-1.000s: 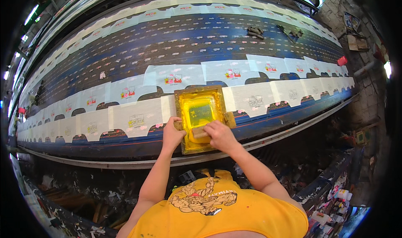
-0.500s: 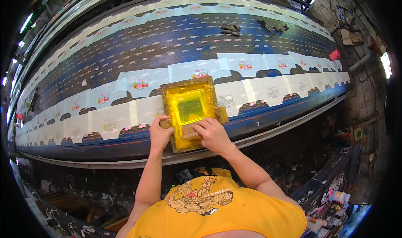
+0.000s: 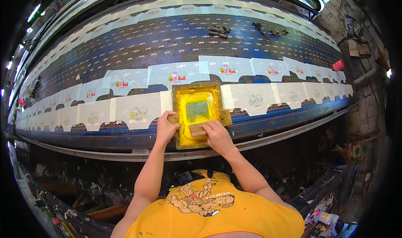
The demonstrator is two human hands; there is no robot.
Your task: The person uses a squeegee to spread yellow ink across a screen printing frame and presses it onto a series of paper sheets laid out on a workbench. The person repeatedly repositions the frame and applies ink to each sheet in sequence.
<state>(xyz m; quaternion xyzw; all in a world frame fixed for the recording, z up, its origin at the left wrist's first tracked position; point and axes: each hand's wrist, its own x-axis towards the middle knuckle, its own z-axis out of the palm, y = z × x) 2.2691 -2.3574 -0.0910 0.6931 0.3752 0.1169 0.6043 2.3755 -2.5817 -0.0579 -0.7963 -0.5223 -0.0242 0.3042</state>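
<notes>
My left hand (image 3: 166, 128) grips a tab on the left side of a yellow-inked printing screen frame (image 3: 176, 91), which lies on a row of pale cream fabric pieces (image 3: 251, 96) along the near side of the long table. My right hand (image 3: 217, 135) holds a wooden squeegee (image 3: 198, 130) inside the lower part of the frame, fingers bent over it. Cream pieces on both sides of the screen carry faint outlined cartoon figures, some with yellow. Behind them runs a row of light blue pieces (image 3: 180, 68) with coloured cartoon prints. Fabric directly under the frame is hidden.
The long dark printing table (image 3: 125, 49) bears more fabric rows at the back, a pile of dark cylindrical objects (image 3: 219, 31), other dark items (image 3: 272, 30) and a red object (image 3: 338, 65) at the right. A metal rail (image 3: 268, 138) edges the near side. Small containers (image 3: 328, 219) sit lower right.
The view shifted and came back slightly. Both hands stay on the screen and squeegee, with very little visible movement relative to the fabric.
</notes>
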